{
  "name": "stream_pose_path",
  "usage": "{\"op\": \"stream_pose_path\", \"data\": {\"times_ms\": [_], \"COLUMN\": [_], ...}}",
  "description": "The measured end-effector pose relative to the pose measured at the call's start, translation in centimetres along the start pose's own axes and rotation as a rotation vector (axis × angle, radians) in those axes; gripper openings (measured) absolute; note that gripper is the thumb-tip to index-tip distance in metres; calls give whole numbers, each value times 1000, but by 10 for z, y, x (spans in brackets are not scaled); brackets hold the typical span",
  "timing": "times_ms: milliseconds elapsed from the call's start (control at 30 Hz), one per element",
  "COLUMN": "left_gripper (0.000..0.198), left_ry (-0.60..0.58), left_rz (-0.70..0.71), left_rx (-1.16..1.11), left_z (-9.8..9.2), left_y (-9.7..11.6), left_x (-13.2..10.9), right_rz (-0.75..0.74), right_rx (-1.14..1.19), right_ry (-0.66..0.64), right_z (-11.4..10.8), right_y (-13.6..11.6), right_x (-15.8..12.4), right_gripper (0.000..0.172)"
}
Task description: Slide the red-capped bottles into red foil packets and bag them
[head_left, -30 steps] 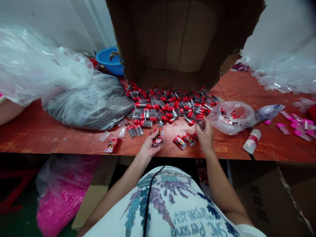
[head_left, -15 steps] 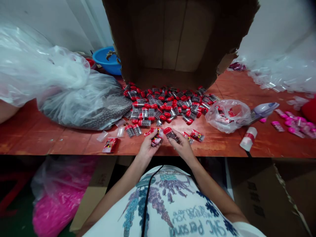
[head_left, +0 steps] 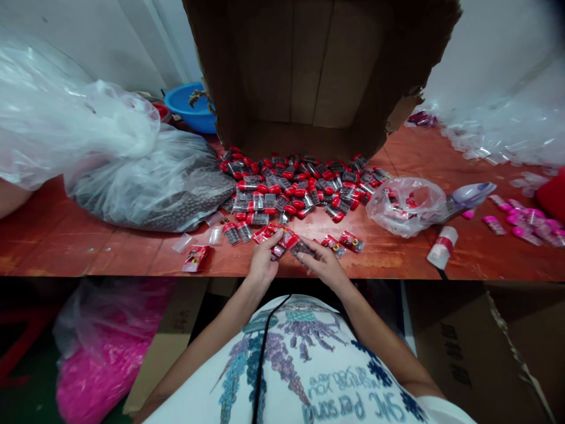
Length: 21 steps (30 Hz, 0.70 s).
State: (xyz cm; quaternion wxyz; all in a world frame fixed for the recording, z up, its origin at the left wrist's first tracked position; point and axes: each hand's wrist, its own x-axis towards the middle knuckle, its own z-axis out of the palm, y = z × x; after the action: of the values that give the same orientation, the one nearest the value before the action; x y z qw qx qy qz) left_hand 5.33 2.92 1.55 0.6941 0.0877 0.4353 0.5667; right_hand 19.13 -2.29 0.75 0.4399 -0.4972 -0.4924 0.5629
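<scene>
A heap of small clear vials with red caps point(head_left: 295, 185) lies on the red-brown table point(head_left: 88, 247) in front of an open cardboard box point(head_left: 309, 76). My left hand point(head_left: 263, 259) is closed on a small red printed packet point(head_left: 277, 244) at the table's near edge. My right hand point(head_left: 324, 264) pinches one red-capped vial point(head_left: 299, 246) and holds it against that packet. Both hands meet at the front middle of the table. More red packets point(head_left: 342, 242) lie just right of my hands, and one red packet point(head_left: 196, 258) lies to the left.
A large clear bag of dark beads point(head_left: 154, 188) and crumpled plastic point(head_left: 57, 118) fill the left. A blue bowl point(head_left: 192, 106) stands behind. A small clear bag point(head_left: 408, 206), a white-purple tool point(head_left: 468, 195), a white roll point(head_left: 441, 247) and pink-capped vials point(head_left: 525, 221) lie right. A pink bag point(head_left: 101, 353) is under the table.
My right hand took a red-capped vial from the heap's right side and brought it back left to meet my left hand and its packet.
</scene>
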Motion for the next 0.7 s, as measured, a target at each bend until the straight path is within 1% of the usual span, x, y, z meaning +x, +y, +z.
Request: {"op": "stream_pose_path", "data": {"times_ms": [33,100,167,267,333,400,567,633,700], "left_gripper": [18,23,26,26,25,24,20,19,18], "left_ry": [-15,-50,-85,-148,-180,-194,-236,-234,-225], "left_rz": [31,77,118,166,190,225,272,283,278], "left_rx": [14,41,68,165,255,334,497,497,455], "left_z": [0,0,-1,-2,-3,-3,-3,-2,-1], "left_y": [1,2,3,4,5,6,6,6,5], "left_x": [-1,-2,-4,-7,-9,-10,-12,-13,-15], "right_rz": [-6,-26,-60,-116,-143,-171,-271,-265,-232], "right_rx": [6,17,13,-10,-18,-47,-242,-234,-169], "right_ry": [3,66,112,64,34,43,143,169,184], "right_z": [0,0,0,1,0,-2,-7,-5,-2], "right_y": [0,1,3,6,7,6,2,3,5], "right_x": [0,0,0,1,1,1,-2,-3,-4], "right_gripper": [48,49,46,36,34,34,32,33,35]}}
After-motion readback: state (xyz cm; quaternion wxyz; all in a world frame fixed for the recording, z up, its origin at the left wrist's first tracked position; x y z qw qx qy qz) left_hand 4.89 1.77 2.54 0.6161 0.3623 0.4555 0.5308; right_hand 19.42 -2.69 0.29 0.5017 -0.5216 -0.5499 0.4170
